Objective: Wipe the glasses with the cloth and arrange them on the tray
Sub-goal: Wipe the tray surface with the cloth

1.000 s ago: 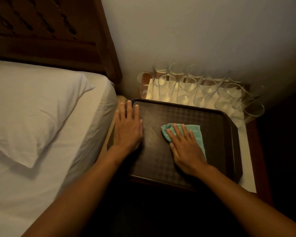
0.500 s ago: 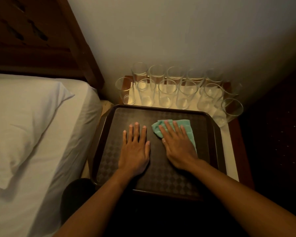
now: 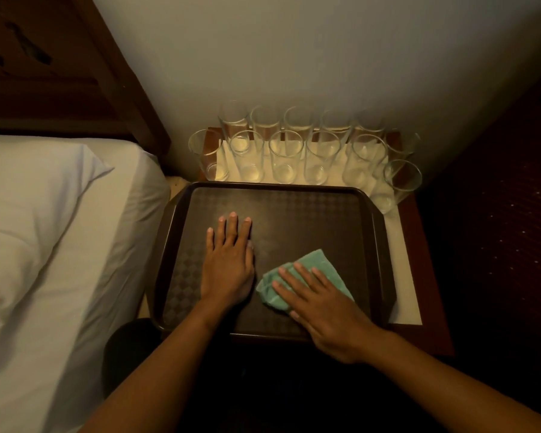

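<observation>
Both flat: left hand (image 3: 228, 264) on the tray (image 3: 310, 220), right hand (image 3: 322, 310) pressing the cloth (image 3: 319, 264) lying diagonally

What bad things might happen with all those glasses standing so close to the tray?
1. The clear drinking glasses stand crowded right behind the dark brown plastic tray. If the right hand, pressing the green cloth, nudges the tray back, some may topple.
2. The glass at the right end stands near the wooden table's edge and might fall off.
</observation>
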The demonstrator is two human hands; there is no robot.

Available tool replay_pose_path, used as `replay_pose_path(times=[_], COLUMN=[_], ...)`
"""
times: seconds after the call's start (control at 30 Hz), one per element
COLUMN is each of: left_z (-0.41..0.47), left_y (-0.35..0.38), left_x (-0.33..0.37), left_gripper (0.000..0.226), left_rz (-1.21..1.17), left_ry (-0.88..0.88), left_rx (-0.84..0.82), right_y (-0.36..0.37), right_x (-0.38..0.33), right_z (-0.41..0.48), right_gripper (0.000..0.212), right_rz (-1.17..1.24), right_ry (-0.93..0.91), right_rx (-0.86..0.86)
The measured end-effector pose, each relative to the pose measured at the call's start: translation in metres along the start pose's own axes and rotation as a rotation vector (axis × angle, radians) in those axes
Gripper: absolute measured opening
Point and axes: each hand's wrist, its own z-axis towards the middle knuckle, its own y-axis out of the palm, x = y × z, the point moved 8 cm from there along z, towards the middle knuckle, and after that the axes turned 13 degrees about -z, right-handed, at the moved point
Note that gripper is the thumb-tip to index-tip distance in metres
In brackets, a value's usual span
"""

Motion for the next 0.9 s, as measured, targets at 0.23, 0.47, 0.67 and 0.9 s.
replay_pose_path(times=[0.23,0.47,0.67,0.9], left_z=[-0.001,-0.002,-0.002,-0.001], left_y=[0.006,0.009,0.012,0.013], left_x=[-0.002,0.001,0.002,0.001], left_gripper=[0.068,0.069,0.073,0.069], left_rz=[0.022,0.060,0.093,0.121], left_ry=[0.009,0.002,0.012,0.018], left_rx=[-0.051,-0.061,-0.075,-0.079], right_y=[-0.017,-0.008,-0.048,-0.012], right_x=[0.068,0.039,0.121,0.010], right_z=[0.003,0.008,0.059,0.034], right_gripper=[0.063,0.065,0.061,0.062], right_rz=[-0.026,0.041,0.041,0.017], right_ry=[0.660,0.639,0.827,0.261], right_rx=[0.090,0.107,0.178,0.156])
